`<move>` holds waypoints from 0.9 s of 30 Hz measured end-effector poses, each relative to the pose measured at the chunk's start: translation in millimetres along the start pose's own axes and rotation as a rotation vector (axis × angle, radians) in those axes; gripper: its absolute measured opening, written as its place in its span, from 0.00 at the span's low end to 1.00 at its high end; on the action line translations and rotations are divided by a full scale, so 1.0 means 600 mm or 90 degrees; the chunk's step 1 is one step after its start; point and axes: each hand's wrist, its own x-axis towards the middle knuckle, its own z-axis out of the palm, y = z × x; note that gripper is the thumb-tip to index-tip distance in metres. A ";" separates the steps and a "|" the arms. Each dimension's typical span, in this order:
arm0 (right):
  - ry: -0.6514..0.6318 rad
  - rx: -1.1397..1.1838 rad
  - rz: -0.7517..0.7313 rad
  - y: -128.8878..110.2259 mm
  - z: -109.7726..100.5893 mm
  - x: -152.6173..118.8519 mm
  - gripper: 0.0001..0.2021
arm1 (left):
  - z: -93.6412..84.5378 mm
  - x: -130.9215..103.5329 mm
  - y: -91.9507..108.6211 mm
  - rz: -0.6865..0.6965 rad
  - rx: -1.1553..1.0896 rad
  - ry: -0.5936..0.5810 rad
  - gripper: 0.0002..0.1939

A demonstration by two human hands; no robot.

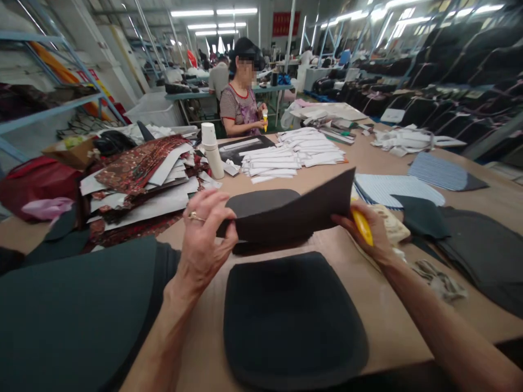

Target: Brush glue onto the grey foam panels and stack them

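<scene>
A thin dark sheet [294,215] is lifted between my two hands, its right end raised higher. My left hand [206,234] pinches its left edge, a ring on one finger. My right hand [368,228] grips the right edge and also holds a yellow-handled tool [362,227]; the tool's working end is hidden. Below and behind the sheet sits a stack of dark rounded pieces [261,201]. Closer to me, a dark rounded panel [292,321] lies flat on the brown table [204,326].
At the left are dark green panels [73,310] and a pile of patterned fabric and white pieces [143,169]. White strips [294,152] and stacked cups [211,149] stand farther back. Striped pieces [396,188] and dark panels [486,250] lie right. A person [241,103] works across the table.
</scene>
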 end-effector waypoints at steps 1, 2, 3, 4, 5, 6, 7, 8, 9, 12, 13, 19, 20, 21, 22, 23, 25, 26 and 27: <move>0.026 0.003 -0.003 -0.011 -0.011 -0.009 0.14 | -0.005 -0.010 0.003 -0.021 0.010 0.037 0.20; 0.050 0.009 -0.002 -0.022 -0.023 -0.020 0.13 | -0.007 -0.024 0.005 -0.066 0.007 0.076 0.29; 0.074 0.021 0.005 -0.032 -0.035 -0.031 0.13 | -0.006 -0.042 0.006 -0.138 -0.018 0.109 0.38; 0.091 0.039 0.020 -0.042 -0.047 -0.042 0.13 | -0.002 -0.064 0.006 -0.232 -0.066 0.129 0.45; 0.099 0.062 0.044 -0.050 -0.058 -0.053 0.13 | 0.005 -0.087 0.006 -0.340 -0.140 0.132 0.50; 0.099 0.089 0.075 -0.056 -0.068 -0.065 0.14 | 0.012 -0.111 0.007 -0.451 -0.233 0.122 0.52; 0.097 0.120 0.109 -0.060 -0.077 -0.077 0.15 | 0.020 -0.133 0.009 -0.551 -0.341 0.100 0.53; 0.087 0.150 0.145 -0.060 -0.085 -0.090 0.16 | 0.027 -0.153 0.011 -0.627 -0.452 0.074 0.54; 0.074 0.176 0.180 -0.058 -0.091 -0.103 0.16 | 0.033 -0.169 0.014 -0.677 -0.549 0.046 0.53; 0.018 0.204 0.262 -0.035 -0.098 -0.146 0.17 | 0.037 -0.200 0.026 -0.705 -0.669 -0.017 0.46; 0.000 0.200 0.279 -0.025 -0.097 -0.161 0.17 | 0.035 -0.206 0.030 -0.695 -0.665 -0.032 0.45; -0.015 -0.010 0.290 0.007 -0.067 -0.247 0.27 | 0.033 -0.268 0.045 -0.751 -0.586 -0.094 0.56; -0.025 -0.060 0.287 0.008 -0.061 -0.260 0.29 | 0.036 -0.282 0.048 -0.764 -0.561 -0.103 0.56; -0.038 -0.096 0.287 0.010 -0.057 -0.273 0.31 | 0.040 -0.296 0.050 -0.770 -0.538 -0.113 0.55; -0.049 -0.117 0.291 0.012 -0.053 -0.285 0.31 | 0.043 -0.309 0.053 -0.772 -0.516 -0.124 0.54; -0.059 -0.127 0.297 0.015 -0.049 -0.297 0.32 | 0.047 -0.321 0.056 -0.774 -0.498 -0.139 0.52; -0.082 -0.129 0.307 0.024 -0.045 -0.317 0.31 | 0.055 -0.341 0.061 -0.785 -0.463 -0.166 0.51; -0.094 -0.127 0.311 0.029 -0.044 -0.325 0.31 | 0.058 -0.348 0.063 -0.793 -0.447 -0.176 0.51; -0.105 -0.125 0.316 0.033 -0.043 -0.332 0.31 | 0.061 -0.355 0.064 -0.800 -0.431 -0.181 0.51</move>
